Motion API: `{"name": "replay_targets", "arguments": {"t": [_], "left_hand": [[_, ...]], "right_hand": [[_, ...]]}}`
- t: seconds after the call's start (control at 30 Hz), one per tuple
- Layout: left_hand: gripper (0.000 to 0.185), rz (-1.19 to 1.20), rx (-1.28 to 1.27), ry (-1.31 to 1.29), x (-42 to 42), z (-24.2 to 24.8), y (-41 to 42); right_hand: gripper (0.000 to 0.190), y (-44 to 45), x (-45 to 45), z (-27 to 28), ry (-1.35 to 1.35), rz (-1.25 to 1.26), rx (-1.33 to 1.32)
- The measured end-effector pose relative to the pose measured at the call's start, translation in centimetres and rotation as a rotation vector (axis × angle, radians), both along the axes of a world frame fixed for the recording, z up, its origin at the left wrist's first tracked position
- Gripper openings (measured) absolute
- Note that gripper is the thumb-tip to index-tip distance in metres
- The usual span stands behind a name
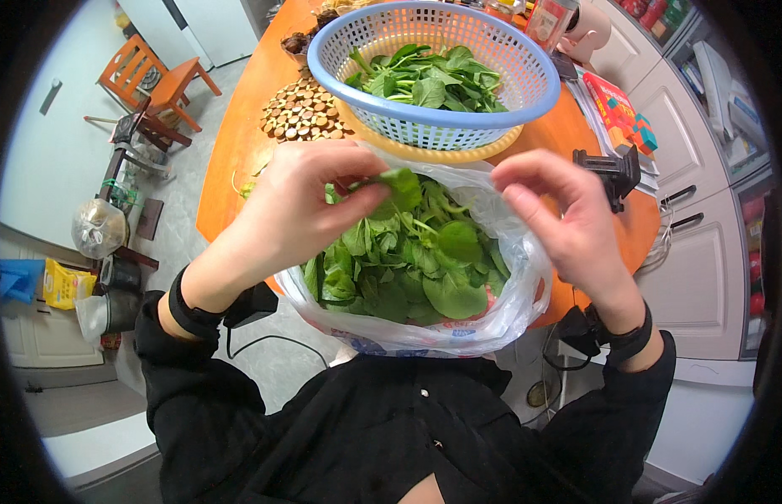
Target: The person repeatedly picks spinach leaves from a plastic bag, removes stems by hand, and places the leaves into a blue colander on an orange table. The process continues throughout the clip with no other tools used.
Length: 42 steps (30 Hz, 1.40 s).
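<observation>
My left hand (296, 195) pinches a leafy green sprig (400, 192) between thumb and fingers, above the left part of an open white plastic bag (523, 315). More loose leafy greens (391, 277) fill the bag, which lies at the table's near edge against my body. Over the bag's right side hovers my right hand (567, 220), thumb and fingers apart with nothing seen between them. Beyond the bag stands a blue plastic colander (422, 115) holding picked greens (429, 85). It sits in a yellow basket (441, 153), mostly hidden under it.
On the orange wooden table (230, 164), a mat of wood slices (303, 113) lies left of the colander. To the right are a black stand (608, 173), a red book (608, 94) and papers. Jars crowd the back. A wooden chair (133, 69) stands at far left.
</observation>
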<state>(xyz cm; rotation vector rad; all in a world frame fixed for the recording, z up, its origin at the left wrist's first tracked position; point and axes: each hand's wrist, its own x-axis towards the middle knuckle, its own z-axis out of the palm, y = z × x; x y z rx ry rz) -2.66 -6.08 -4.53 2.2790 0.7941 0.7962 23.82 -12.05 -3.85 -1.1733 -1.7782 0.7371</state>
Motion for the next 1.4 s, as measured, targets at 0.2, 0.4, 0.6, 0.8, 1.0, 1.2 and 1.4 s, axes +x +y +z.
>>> {"name": "replay_targets", "arguments": {"t": [0.2, 0.4, 0.6, 0.8, 1.0, 1.2, 1.4], "left_hand": [[0.009, -0.015, -0.225, -0.174, -0.4, 0.1, -0.4], [0.017, -0.042, 0.119, -0.197, -0.8, 0.3, -1.0], [0.031, -0.118, 0.617, -0.067, 0.1, -0.2, -3.4], [0.017, -0.279, 0.954, -0.097, 2.4, -3.4, -4.5], [0.023, -0.317, 0.804, -0.090, 3.0, -3.8, -4.3], [0.029, -0.085, 0.839, 0.080, 1.3, -2.0, -1.5], [0.024, -0.105, 1.061, 0.262, 1.6, -2.6, -1.0]], "right_hand": [[0.017, 0.3, -1.0, -2.4, -0.009, 0.121, -0.235], [0.027, 1.4, -1.4, -2.7, 0.264, 0.153, -0.833], [0.035, 0.1, -3.1, -3.0, 0.729, 0.223, -1.138], [0.031, -0.9, -3.6, -3.3, 0.937, 0.229, -1.112], [0.029, -1.2, -3.4, -4.3, 0.950, 0.174, -0.957], [0.028, -1.0, -2.9, -4.5, 0.815, 0.128, -0.844], [0.024, -1.6, -3.3, -3.6, 0.586, 0.223, -0.801]]}}
